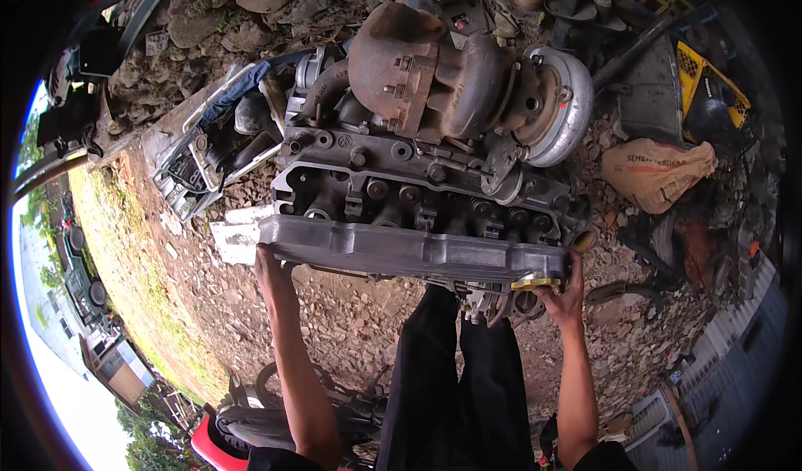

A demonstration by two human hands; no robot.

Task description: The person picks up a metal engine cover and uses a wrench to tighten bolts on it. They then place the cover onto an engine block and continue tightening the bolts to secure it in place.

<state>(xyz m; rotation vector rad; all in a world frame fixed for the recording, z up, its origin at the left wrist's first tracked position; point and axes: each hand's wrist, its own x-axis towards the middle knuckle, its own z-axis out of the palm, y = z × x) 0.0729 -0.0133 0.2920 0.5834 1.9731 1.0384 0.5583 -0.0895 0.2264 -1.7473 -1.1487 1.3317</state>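
Both ends of the metal cover (409,252) are grasped, your left hand (274,272) at eight o'clock, your right hand (565,294) at four. It's at the engine's (418,162) six o'clock side; likely stiff, weighty, perhaps oily; those ends suit holding.

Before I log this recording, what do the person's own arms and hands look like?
The left hand and right hand show no gloves. Both forearms are bare, with no watch or cable visible; black sleeves show at the lower edge.
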